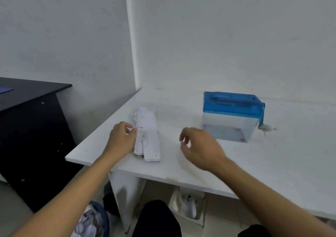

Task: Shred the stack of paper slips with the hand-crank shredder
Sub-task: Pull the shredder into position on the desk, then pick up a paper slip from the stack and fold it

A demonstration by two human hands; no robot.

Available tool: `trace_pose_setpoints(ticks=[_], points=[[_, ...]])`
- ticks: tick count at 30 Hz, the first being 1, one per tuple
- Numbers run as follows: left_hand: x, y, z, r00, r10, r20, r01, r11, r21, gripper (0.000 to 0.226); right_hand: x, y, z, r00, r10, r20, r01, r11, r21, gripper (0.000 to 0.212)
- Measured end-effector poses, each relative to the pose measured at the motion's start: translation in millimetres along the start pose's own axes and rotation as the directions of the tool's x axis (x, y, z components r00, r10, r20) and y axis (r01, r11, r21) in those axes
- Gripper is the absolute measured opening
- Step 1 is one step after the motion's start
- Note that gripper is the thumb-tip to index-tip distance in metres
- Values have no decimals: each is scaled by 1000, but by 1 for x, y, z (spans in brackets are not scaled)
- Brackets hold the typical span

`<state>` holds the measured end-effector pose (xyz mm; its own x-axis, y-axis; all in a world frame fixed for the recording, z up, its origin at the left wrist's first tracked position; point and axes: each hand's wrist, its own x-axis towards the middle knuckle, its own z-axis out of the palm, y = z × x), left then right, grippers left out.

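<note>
A stack of white printed paper slips (149, 134) lies lengthwise on the white table (272, 164), near its left edge. My left hand (121, 139) sits at the stack's left side, fingers curled onto the edge of the slips. The hand-crank shredder (231, 115), a blue lid on a clear bin, stands at the back right, its crank (263, 125) hanging on the right side. My right hand (200, 146) hovers blurred between the stack and the shredder, fingers loosely curled and holding nothing.
A black desk (31, 109) stands to the left, across a gap. Under the table are a blue bin with shredded paper (94, 220) and a white tray (189, 207). White walls close off the back.
</note>
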<state>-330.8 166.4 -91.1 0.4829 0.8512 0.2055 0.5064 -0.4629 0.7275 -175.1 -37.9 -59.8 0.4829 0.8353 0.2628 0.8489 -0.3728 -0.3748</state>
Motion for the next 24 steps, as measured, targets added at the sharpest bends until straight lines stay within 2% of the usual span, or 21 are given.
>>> trace_pose_setpoints(ticks=[2,4,7,9,12,13,17,19,24], points=[[-6,-7,2,1000,9,15,-9,1000,17,29,12,-18,26,993,87,80,-96,990,106,20],[-9,-10,6,999,51,10,-52,992,117,32,28,-35,43,978,177,111,-194,966,172,37],[-12,-7,9,994,109,8,-107,962,250,36,48,-53,58,955,253,155,-275,951,142,60],[-13,-6,9,994,113,-1,-109,964,243,38,56,-53,64,936,292,198,-319,940,119,50],[-13,-8,10,992,125,-7,-121,968,222,43,60,-42,67,913,348,213,-390,898,204,25],[-12,-8,10,992,130,-8,-125,967,222,43,60,-41,66,910,355,213,-401,883,243,25],[-12,-9,12,992,128,3,-125,963,239,43,57,-52,60,907,364,209,-414,860,298,52],[-14,-7,11,994,110,7,-109,964,241,46,56,-55,61,900,370,232,-430,842,326,43],[-12,-7,13,995,99,12,-98,955,281,46,52,-47,69,899,379,219,-433,702,565,19]])
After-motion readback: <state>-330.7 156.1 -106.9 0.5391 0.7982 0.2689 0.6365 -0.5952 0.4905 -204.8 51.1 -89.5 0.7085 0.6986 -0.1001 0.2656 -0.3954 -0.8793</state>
